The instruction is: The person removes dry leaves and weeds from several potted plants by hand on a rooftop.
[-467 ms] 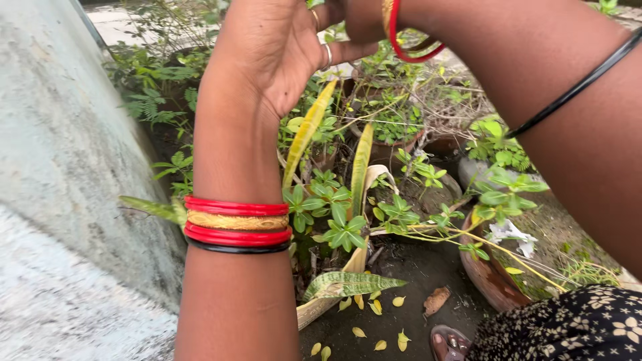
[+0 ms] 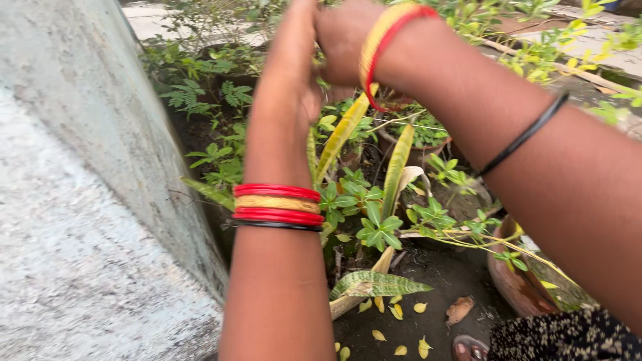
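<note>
Two hands point(image 2: 314, 60) — one clay pot point(image 2: 518, 284), two long yellow-green leaves point(image 2: 342, 134).

Rough grey concrete wall point(image 2: 73, 200) at left — dark soil ground point(image 2: 441, 281) strewn with small yellow fallen leaves point(image 2: 401, 311). Terracotta pot point(image 2: 518, 284) at right; daylight.

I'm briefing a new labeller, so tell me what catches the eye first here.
The red and gold bangles on the left forearm stand out, mid-frame. Above them the left hand and right hand meet at the top edge, over the long yellow-green leaves. A grey wall fills the left side, and small yellow fallen leaves dot the dark soil below.
</note>
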